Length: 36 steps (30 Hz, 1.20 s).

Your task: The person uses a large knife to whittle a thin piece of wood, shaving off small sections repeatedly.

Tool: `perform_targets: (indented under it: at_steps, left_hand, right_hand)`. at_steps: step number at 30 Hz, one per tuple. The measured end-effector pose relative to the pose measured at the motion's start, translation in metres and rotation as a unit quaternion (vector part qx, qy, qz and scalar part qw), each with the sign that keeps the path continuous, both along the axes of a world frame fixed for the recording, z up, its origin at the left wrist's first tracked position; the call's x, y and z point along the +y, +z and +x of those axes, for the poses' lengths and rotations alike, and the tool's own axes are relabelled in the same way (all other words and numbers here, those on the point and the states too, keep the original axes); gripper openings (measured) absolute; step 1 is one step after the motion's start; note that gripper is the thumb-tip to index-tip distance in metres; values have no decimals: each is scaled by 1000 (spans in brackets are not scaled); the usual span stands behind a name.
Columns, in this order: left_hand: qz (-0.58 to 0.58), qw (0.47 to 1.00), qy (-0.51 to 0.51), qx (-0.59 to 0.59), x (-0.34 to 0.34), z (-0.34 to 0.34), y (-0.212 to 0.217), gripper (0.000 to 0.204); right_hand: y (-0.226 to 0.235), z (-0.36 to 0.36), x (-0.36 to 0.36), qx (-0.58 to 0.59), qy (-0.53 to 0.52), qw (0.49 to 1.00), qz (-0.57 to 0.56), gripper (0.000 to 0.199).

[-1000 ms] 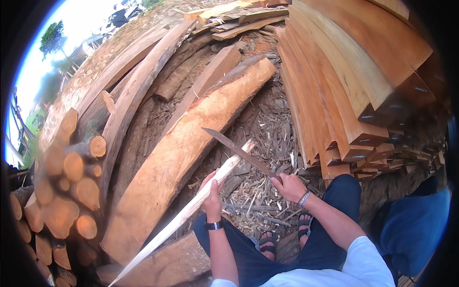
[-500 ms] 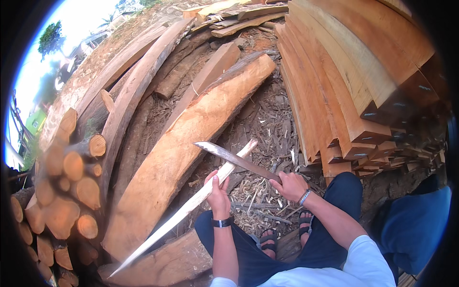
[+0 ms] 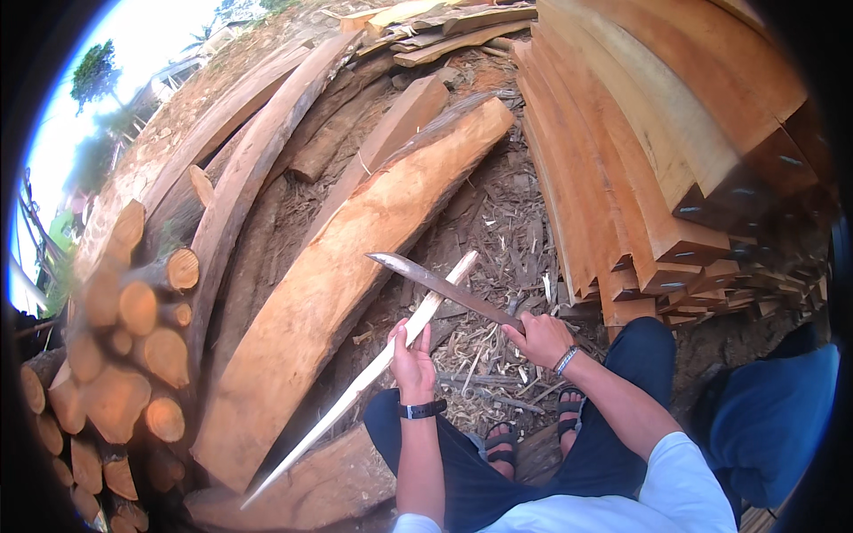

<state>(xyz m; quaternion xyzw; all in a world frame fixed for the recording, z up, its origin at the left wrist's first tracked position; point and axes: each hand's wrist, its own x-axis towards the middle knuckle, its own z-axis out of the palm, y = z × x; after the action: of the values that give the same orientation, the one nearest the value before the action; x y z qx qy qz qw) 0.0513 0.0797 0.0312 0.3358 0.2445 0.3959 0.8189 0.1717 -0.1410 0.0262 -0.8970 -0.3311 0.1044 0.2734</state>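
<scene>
My left hand [image 3: 413, 362] holds a long pale wooden stick [image 3: 355, 388] around its upper part. The stick is whittled, with its narrow pointed end down at the lower left and its thicker end at the upper right. In my right hand [image 3: 538, 338] is the handle end of a machete [image 3: 453, 291]. Its long dark blade points to the upper left and crosses the stick near the thick end; I cannot tell whether they touch. The handle is mostly hidden in my fingers.
A broad split log [image 3: 346, 258] lies just beyond the stick. Stacked sawn beams [image 3: 640, 178] rise at the right, and cut round logs [image 3: 115, 400] are piled at the left. Wood shavings [image 3: 480, 355] litter the ground by my sandalled feet. A lower slab [image 3: 302, 489] lies near my left knee.
The machete has shifted slightly up and to the right along with my right hand. The stick's pointed end has swung a little to the right, and my left hand's fingers are somewhat looser.
</scene>
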Motion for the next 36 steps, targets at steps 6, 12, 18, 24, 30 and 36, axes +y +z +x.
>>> perform_targets:
  at_steps: [6,12,18,24,30,36]
  left_hand:
    - [-42,999,9,5,6,0,-10,27]
    - [-92,995,-31,-28,9,2,-7,29]
    - [-102,995,-16,-9,7,2,-8,27]
    - [-86,996,8,-12,5,6,-14,24]
    - [-58,998,22,-12,5,3,-9,25]
    - [-79,996,-3,-28,2,6,-8,26]
  right_hand:
    - [-6,-4,2,-31,20,999,11,63]
    - [-7,1,-1,-66,28,997,19,62]
    - [-3,-1,-1,-70,16,997,7,62]
    - [-1,-12,3,-63,50,997,15,62]
    - [-9,4,0,-26,-32,999,34,62]
    - [-1,-4,2,-32,2,999,16,65]
